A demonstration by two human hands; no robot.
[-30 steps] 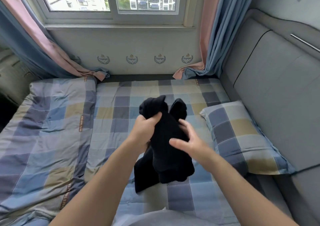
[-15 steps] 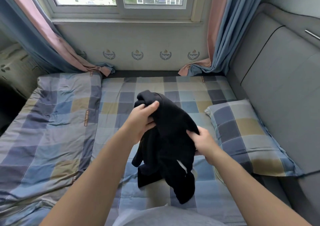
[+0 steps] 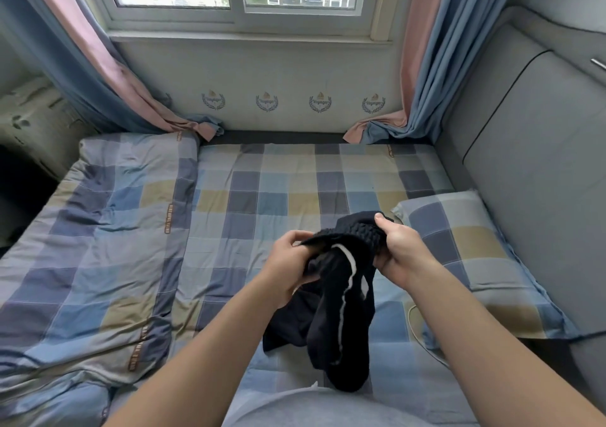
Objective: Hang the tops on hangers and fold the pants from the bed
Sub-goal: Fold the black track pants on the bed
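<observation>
The 2 hands hold the black pants (image 3: pixel 344 295) up over the bed (image 3: pixel 282 180), toward its front right. The left hand (image 3: pixel 288 262) pinches one end of the bunched waistband, fingers curled into the cloth. The right hand (image 3: pixel 398 251) grips the other end, thumb on top. The hands are near each other, not touching. The legs hang down, showing a white stripe. A pillow (image 3: pixel 475 256) lies along the bed's right edge, and a quilt (image 3: pixel 98 230) covers its left side.
</observation>
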